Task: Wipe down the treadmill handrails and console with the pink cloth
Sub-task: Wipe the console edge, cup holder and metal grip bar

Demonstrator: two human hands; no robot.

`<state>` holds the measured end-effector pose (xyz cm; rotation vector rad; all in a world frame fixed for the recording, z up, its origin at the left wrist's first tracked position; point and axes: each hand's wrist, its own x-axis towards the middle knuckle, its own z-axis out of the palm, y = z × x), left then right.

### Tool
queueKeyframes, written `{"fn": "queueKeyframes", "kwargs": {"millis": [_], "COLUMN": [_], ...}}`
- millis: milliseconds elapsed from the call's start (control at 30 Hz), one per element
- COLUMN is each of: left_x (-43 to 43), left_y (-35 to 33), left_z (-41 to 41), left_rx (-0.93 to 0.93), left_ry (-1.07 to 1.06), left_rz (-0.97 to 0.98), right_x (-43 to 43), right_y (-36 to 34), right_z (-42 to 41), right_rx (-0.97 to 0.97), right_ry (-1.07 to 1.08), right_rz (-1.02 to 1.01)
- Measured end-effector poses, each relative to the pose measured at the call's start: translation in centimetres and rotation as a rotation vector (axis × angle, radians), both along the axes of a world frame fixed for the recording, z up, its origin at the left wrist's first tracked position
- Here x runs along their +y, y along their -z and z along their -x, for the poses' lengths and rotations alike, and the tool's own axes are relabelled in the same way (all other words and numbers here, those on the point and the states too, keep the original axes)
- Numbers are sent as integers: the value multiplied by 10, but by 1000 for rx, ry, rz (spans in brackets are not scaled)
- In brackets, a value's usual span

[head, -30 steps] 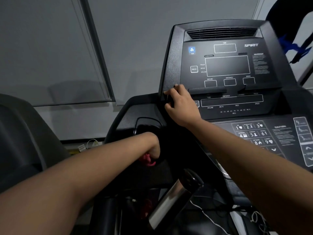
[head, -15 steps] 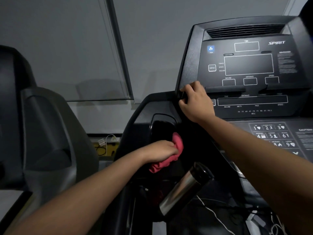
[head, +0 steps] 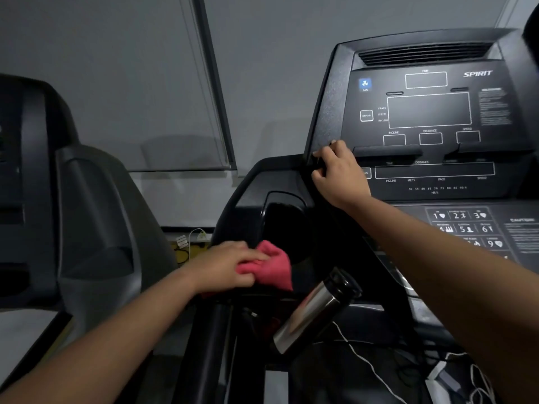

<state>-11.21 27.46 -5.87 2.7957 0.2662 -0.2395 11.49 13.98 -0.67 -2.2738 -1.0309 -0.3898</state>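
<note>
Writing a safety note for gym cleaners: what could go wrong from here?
1. The left hand holds the pink cloth right beside what looks like a tilted steel bottle; a wider sweep might knock it.
2. The right hand grips the console edge near its buttons and could press one.

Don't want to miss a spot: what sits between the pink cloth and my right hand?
Head view: a glossy black recess in the treadmill housing lies between the pink cloth and your right hand on the console.
</note>
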Motion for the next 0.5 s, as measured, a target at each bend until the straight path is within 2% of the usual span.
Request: {"fn": "queueKeyframes", "kwargs": {"millis": [233, 500], "left_x": [37, 26], "left_y": [14, 2], "left_z": [4, -70], "left_rx": [-136, -97], "left_ry": [-436, -581], "left_rz": [-99, -337], "right_x": [-1, -4], "right_y": [0, 5], "right_z": [3, 7], "right_rx": [4, 21], "right_ry": [1, -1], "right_rz": [17, -27]}}
